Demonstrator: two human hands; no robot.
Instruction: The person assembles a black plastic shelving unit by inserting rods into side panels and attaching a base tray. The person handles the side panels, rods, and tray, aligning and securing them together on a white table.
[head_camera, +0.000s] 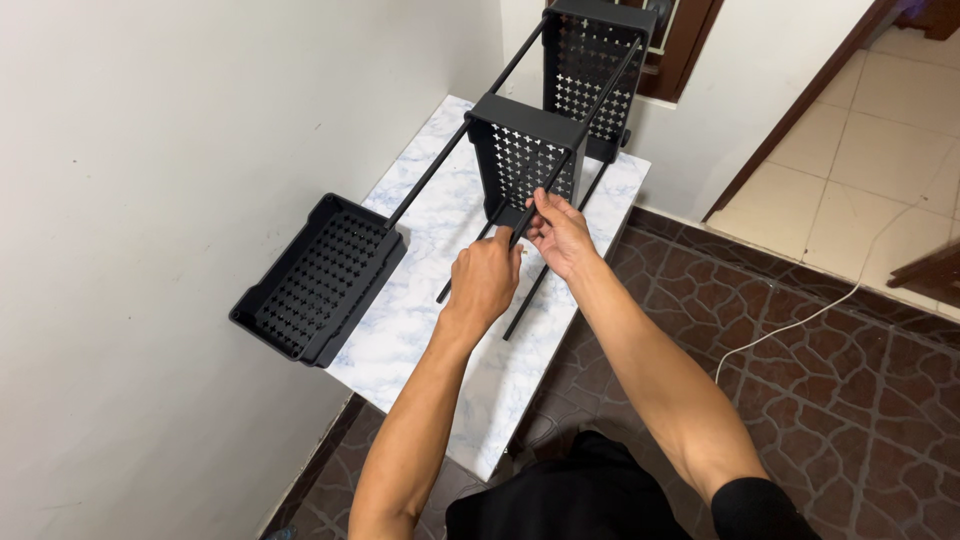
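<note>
Work in hand: assembly of a black tiered rack, lying on its side across a marble-patterned counter (420, 330) set against a white wall.

Left hand (485, 280): clenched around the near part of a black rod (520, 232), knuckles up, thumb toward the middle tray. Right hand (560, 232): fingers (540, 205) pinching the same rod just where it meets the lower edge of the middle tray (522, 158). Both hands are near the centre of the counter, close together but apart.

Position of parts: the middle tray stands on edge at mid-counter; a far tray (590, 65) stands behind it at the far end; a near tray (318, 278) lies open side up at the left, overhanging the counter edge. Thin rods (432, 172) link the three. Two further rod ends project loose toward the near side.

Judgement: the step appears to be seating or tightening a rod at the middle tray. The next move would call for keeping the rod aligned with its socket while one hand steadies it.

Materials: trays look like matt black moulded plastic or coated metal, rectangular, perforated with cross-shaped holes. Rods are slim, straight, round. The counter is smooth and glossy; the floor (830, 400) is dark irregular stone-pattern tile. A white cable (800, 320) trails at right.
</note>
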